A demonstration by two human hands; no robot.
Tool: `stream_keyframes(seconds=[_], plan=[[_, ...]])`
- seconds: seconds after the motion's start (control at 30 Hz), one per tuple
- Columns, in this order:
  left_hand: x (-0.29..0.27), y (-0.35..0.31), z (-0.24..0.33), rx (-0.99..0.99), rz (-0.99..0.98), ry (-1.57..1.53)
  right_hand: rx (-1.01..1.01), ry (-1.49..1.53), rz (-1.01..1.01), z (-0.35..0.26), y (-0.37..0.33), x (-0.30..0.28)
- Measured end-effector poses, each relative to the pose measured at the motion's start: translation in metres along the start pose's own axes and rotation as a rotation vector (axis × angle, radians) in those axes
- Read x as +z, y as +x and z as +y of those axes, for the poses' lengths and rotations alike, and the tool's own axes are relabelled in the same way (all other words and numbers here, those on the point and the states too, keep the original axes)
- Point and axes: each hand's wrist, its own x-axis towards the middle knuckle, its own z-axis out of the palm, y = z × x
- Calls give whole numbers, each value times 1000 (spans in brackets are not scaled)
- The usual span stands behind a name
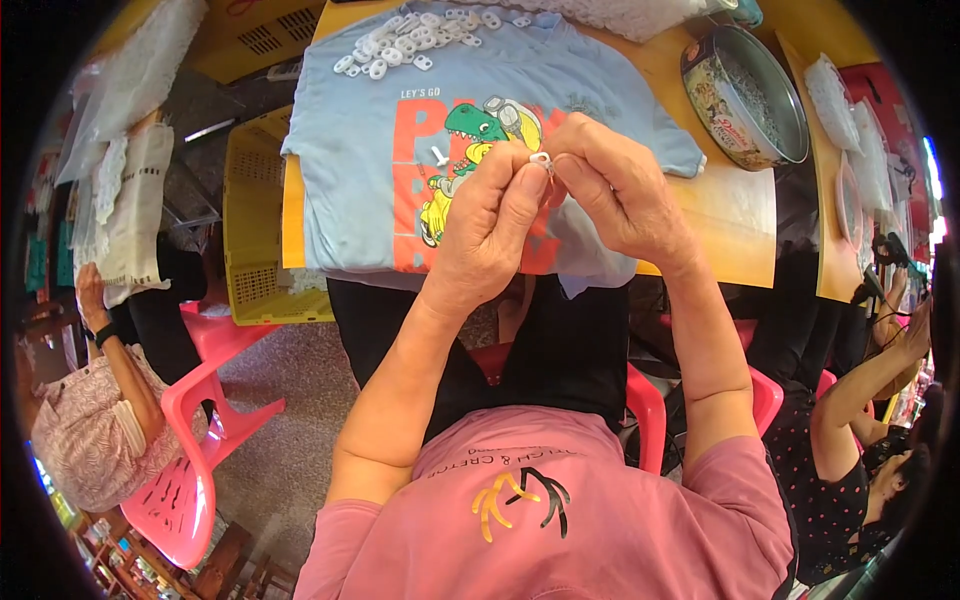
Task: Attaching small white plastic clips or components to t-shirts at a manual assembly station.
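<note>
My left hand [498, 215] pinches a small white plastic piece [541, 159] between thumb and fingers, above the printed blue T-shirt [345, 130] spread on the table. Against it, with the fingertips meeting, my right hand [625, 195] is closed in a pinch too. A thin, shiny bit shows between the hands, but what the right fingers hold is too small to name. On the shirt's far part lies a pile of white oval plastic pieces with holes [405, 42]. One narrow white piece [440, 156] rests alone on the print, left of my hands.
A round tin [745, 95] of small metallic bits stands at the table's far right. Clear plastic bags [630, 14] lie at the back. A yellow crate [255, 220] sits left of the table. Co-workers sit on both sides; a pink chair [185, 500] is at left.
</note>
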Motion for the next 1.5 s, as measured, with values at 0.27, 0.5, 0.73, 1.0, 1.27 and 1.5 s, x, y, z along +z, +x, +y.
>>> stream_keyframes(seconds=[0.27, 0.5, 0.73, 1.0, 1.27, 1.5], plan=[[2, 3, 1, 45, 22, 109, -79, -92, -6, 0, 0, -1], [4, 1, -5, 52, 64, 85, 19, -113, -16, -4, 1, -3], [5, -3, -6, 187, 201, -138, 199, -52, -45, 7, 63, -11], [3, -6, -4, 192, 247, -170, -19, -464, 9, 56, 136, 50], [3, -5, -5, 209, 246, -177, -112, -564, 15, 69, 135, 68], [7, -3, -2, 180, 271, -242, 126, -131, 170, 55, 108, 39]])
